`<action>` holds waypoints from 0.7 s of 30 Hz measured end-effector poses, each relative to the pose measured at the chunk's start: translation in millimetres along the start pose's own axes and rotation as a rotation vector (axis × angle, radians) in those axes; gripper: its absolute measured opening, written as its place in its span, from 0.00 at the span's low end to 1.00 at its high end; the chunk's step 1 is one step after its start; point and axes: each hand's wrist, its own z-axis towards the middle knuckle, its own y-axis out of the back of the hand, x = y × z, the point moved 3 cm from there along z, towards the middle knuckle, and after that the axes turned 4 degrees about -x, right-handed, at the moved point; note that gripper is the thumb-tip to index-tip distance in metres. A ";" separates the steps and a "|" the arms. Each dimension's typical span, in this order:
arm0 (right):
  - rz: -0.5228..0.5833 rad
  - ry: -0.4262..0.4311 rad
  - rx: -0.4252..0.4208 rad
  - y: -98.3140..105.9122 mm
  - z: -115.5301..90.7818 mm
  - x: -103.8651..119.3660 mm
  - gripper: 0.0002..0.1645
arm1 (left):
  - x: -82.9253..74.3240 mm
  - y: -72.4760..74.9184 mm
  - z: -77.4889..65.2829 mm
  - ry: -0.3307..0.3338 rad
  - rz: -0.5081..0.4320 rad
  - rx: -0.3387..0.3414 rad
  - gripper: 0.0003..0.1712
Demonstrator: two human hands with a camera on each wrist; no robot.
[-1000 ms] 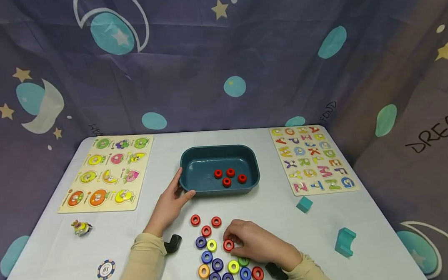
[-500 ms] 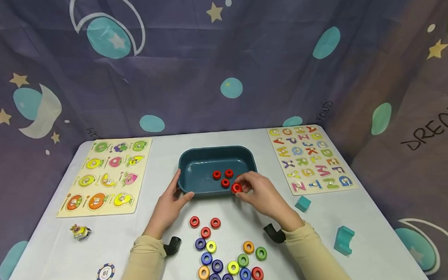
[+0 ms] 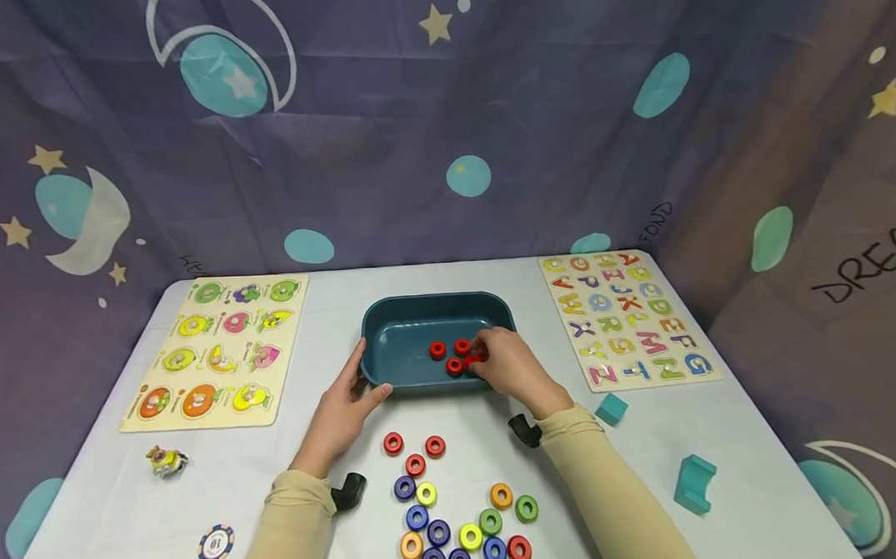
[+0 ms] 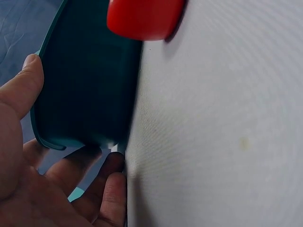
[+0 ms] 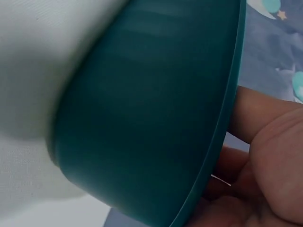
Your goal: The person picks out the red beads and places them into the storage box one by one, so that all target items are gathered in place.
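Left hand (image 3: 339, 413) gripped the near-left corner of the dark teal tray (image 3: 398, 340), thumb on the near side, fingers round the left end. Right hand (image 3: 515, 368) reached over the tray's near-right rim, fingers bent, fingertips at a red ring (image 3: 472, 361) inside (could not tell if pinched or let go; the right wrist view showed only tray wall and fingers). More red rings (image 3: 438, 350) lay in the tray just left of those fingertips, well apart from the left hand.

Loose rings (image 3: 470, 537) in red, purple, yellow, blue, orange and green lay on the table (image 3: 120, 511), nearer the person, between the forearms. White cloth on top. Fruit board (image 3: 218, 352) far left, letter board (image 3: 626, 322) far right; small figurine (image 3: 166, 461) and chip (image 3: 216, 544) left, teal cube (image 3: 611, 408) and notched teal block (image 3: 695, 484) right. Behind: dark fabric backdrop (image 3: 382, 149) printed with stars, moons and lettering.
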 end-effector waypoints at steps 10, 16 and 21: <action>0.227 -0.010 -0.140 11.8 -18.6 -10.7 0.10 | -4.2 -0.2 -0.9 0.010 0.006 0.009 0.48; 0.383 -0.003 -0.236 25.1 -39.2 -25.5 0.08 | -5.7 1.4 -0.8 0.015 0.009 0.005 0.48; 0.367 0.053 -0.198 25.0 -58.0 -27.8 0.05 | -5.4 0.3 -1.0 0.017 0.010 0.011 0.48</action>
